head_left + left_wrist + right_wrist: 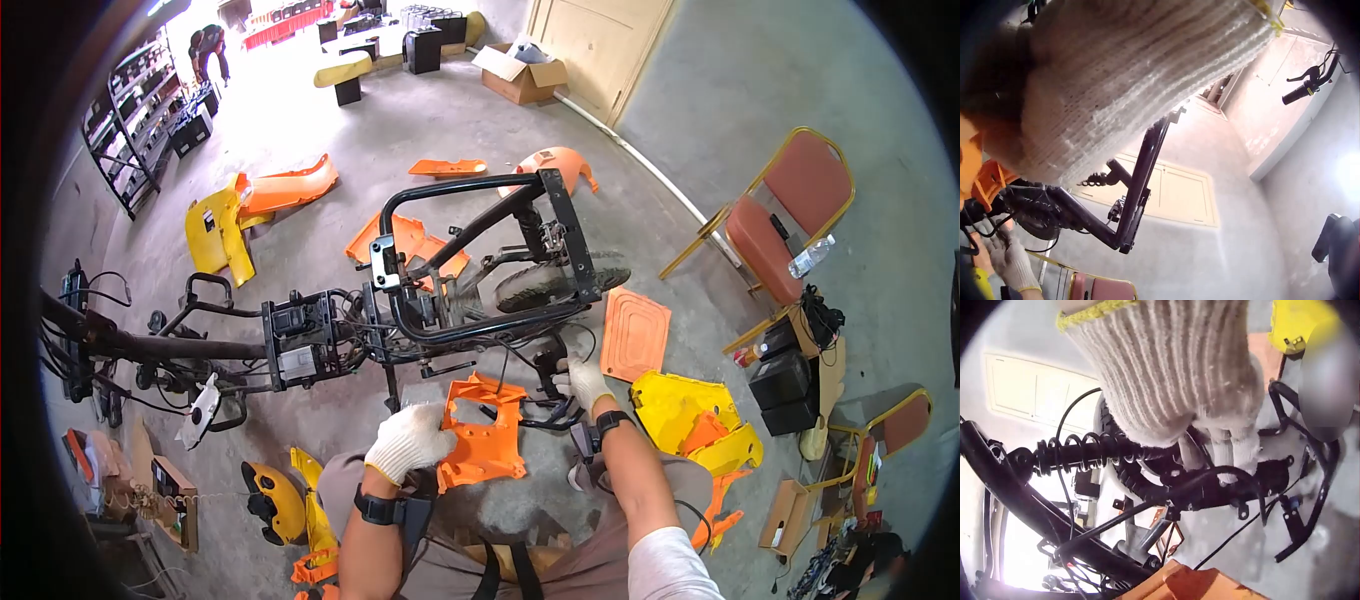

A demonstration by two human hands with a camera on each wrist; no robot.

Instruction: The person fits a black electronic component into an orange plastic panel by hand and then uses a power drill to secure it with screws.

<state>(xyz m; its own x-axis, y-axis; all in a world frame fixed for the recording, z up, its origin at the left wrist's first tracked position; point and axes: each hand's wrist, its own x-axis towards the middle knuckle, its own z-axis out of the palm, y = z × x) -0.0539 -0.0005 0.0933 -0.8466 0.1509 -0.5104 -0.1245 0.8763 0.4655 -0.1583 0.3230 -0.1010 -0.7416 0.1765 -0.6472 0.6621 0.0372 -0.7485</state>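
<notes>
1. Orange moulded plastic is filling the lower centre of the head view: the cut-out body panel is standing out against the grey floor, just below the black tubular frame.
2. At the panel's left edge, the left hand, in a white knitted glove, is curling its fingers and seemingly pinching the rim; its fingertips are hiding from every view, so how deep the hold is going, I cannot tell.
3. Right of the panel, the gloved right hand is gripping a black metal bracket, its fingers bending down over it; the underside of that grip is not showing.
4. Near the right hand, the knobbly black tyre is lying towards the upper right of the panel, while a flat orange square cover and a bright yellow plastic fairing are resting on the floor farther right.
5. In the right wrist view, a black coil spring is crossing the left half, and orange plastic is edging in along the bottom.
6. Judging by its thin walls, the panel is probably feeling light and fairly stiff, flexing slightly around its opening; its narrow tabs are looking easiest to snap. Smooth plastic may be sliding under knitted cotton, so the broad side walls are offering the safest hold.
</notes>
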